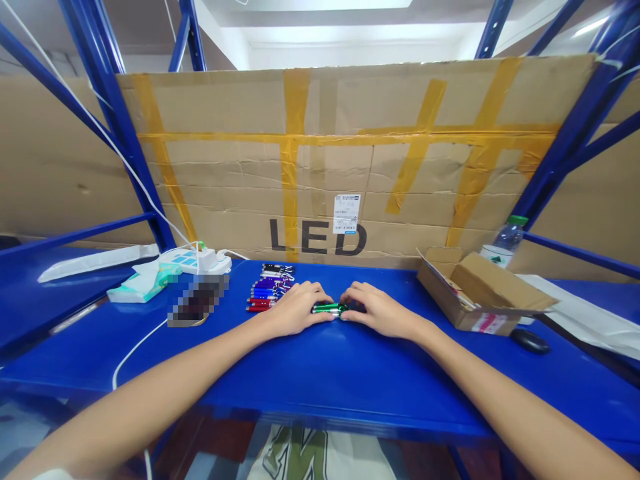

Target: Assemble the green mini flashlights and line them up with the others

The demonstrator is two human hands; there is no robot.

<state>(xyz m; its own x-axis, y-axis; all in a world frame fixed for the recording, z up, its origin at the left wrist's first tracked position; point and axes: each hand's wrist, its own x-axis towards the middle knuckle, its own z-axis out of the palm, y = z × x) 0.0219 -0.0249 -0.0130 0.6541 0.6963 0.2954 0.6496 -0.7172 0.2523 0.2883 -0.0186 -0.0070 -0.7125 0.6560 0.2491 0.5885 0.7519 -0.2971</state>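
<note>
A pair of slim green and silver metal tubes point(326, 309), like keychain penlights, lies on the blue table, one beside the other. My left hand point(300, 309) grips their left end, thumb on the near side and fingers on the far side. Around the right end, where there seem to be small straps, my right hand point(381, 311) is closed in the same way. Left of my left hand, similar tubes lie in a column: black and silver ones point(278, 270) at the back, then purple, blue point(265, 292) and red ones point(258, 305). My left hand hides part of the red ones.
An open cardboard box point(465, 313) stands at right, with a black mouse point(530, 341) and a bottle point(504, 241) beside it. On the left are a blurred phone point(197, 303), a tissue pack point(145, 283) and a power strip point(197, 260). A cardboard sheet point(240, 193) closes the back.
</note>
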